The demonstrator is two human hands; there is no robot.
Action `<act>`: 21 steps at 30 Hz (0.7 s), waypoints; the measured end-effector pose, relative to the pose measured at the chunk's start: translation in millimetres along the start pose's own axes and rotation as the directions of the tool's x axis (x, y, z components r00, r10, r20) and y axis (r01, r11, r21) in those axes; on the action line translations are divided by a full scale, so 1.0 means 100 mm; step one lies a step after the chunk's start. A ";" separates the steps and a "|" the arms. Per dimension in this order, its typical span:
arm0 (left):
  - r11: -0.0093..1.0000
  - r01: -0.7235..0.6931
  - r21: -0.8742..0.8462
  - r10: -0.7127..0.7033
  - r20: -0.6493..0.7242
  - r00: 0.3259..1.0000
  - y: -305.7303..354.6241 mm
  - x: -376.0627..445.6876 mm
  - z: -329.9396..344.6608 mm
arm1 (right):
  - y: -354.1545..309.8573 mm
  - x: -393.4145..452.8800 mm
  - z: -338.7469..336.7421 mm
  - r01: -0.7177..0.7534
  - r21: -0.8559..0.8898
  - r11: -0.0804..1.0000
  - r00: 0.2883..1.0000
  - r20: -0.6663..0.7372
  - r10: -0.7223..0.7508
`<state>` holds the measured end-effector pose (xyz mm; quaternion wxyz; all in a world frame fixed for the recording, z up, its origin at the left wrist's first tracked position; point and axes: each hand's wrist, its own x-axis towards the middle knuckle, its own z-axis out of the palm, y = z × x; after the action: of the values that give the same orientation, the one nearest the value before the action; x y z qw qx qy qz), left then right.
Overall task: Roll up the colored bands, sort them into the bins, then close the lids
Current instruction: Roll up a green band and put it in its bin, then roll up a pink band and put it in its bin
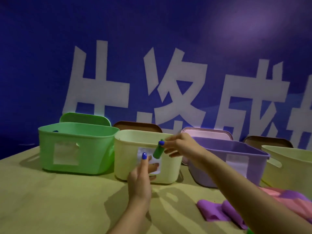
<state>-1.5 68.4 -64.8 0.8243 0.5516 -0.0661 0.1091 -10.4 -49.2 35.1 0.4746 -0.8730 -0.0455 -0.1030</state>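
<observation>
Four bins stood open on the worktop (50,200), lids propped behind them. The right hand (182,146) pinched a rolled green band (158,152) just in front of the cream bin (128,159), beside the green bin (76,149). The left hand (140,181) hovered with relaxed fingers, holding nothing. Purple bands (217,211) and pink bands (290,205) remained unsorted; what the bins held possibly included a blue item, unclear.

A table (50,200) covered in tan cloth carries four open bins in a row: a green bin (76,149) at the left, a cream bin (128,159) beside it, a purple bin (236,159), and a second cream bin (290,166) at the right edge. Near the front right lie purple bands (217,211) and pink bands (293,203), flat on the cloth.
</observation>
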 end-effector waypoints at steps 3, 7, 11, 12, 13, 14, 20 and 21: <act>0.989 0.001 0.148 0.027 -0.182 0.983 -0.11 0.23 -0.28 | -0.29 0.35 0.29 0.038 0.019 0.999 0.999 -0.015 -0.038; 0.983 0.074 0.167 -0.009 -0.361 0.933 -0.19 0.39 -0.47 | -0.53 0.83 0.76 0.151 -0.068 0.986 0.987 -0.046 -0.154; 0.977 0.098 0.189 -0.023 -0.362 0.932 -0.21 0.40 -0.46 | -0.57 1.22 1.20 0.203 -0.109 0.973 0.969 -0.118 -0.216; 0.971 0.112 0.212 -0.027 -0.367 0.930 -0.20 0.41 -0.46 | -0.56 1.29 1.29 0.199 -0.110 0.974 0.966 -0.146 -0.214; 0.965 0.123 0.230 -0.031 -0.367 0.930 -0.20 0.41 -0.47 | -0.54 1.35 1.35 0.192 -0.111 0.975 0.963 -0.172 -0.210; 0.962 0.127 0.241 -0.032 -0.365 0.931 -0.20 0.41 -0.46 | -0.52 1.39 1.39 0.185 -0.116 0.976 0.960 -0.191 -0.205; 0.957 0.141 0.253 -0.050 -0.333 0.941 -0.19 0.40 -0.44 | -0.48 1.38 1.39 0.162 -0.399 0.902 0.953 -0.173 -0.248; 0.957 0.134 0.259 -0.044 -0.328 0.944 -0.19 0.39 -0.44 | -0.47 1.35 1.37 0.161 -0.493 0.855 0.949 -0.161 -0.272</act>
<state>40.5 105.9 -89.4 0.7428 0.6391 0.1091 0.1672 131.3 88.9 31.7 0.2342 -0.9340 -0.0635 -0.2623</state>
